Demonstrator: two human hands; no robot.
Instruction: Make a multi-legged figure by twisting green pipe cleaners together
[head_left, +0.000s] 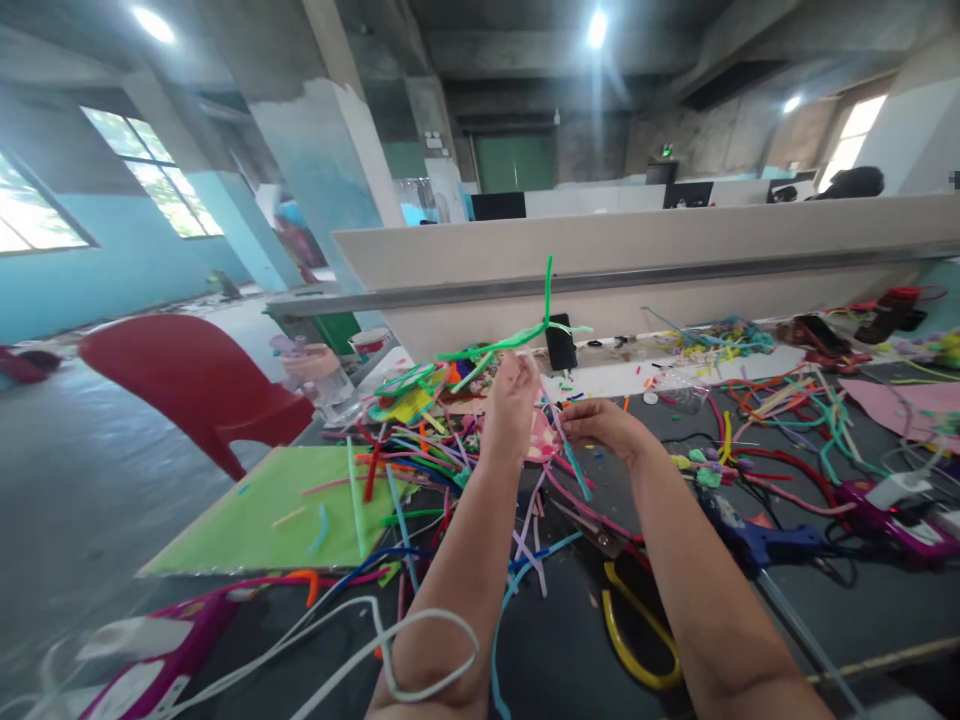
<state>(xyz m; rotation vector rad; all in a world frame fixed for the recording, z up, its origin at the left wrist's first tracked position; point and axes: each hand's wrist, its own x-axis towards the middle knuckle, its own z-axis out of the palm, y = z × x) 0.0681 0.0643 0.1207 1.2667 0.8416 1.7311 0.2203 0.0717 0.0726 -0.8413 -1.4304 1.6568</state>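
My left hand (512,398) is raised over the table with its fingers pinched on a bundle of green pipe cleaners (525,335) that sticks up and out to the left. Just to its right, my right hand (606,424) is closed on the lower end of the same piece, near a pink bit (541,440). Under both hands lies a heap of coloured pipe cleaners (420,450). A white cord (420,640) loops over my left forearm.
Yellow-handled scissors (637,630) lie between my forearms. A blue glue gun (757,540) and a purple glue gun (900,515) lie to the right, a green sheet (277,520) to the left, a red chair (187,380) beyond it. A white partition (675,260) backs the table.
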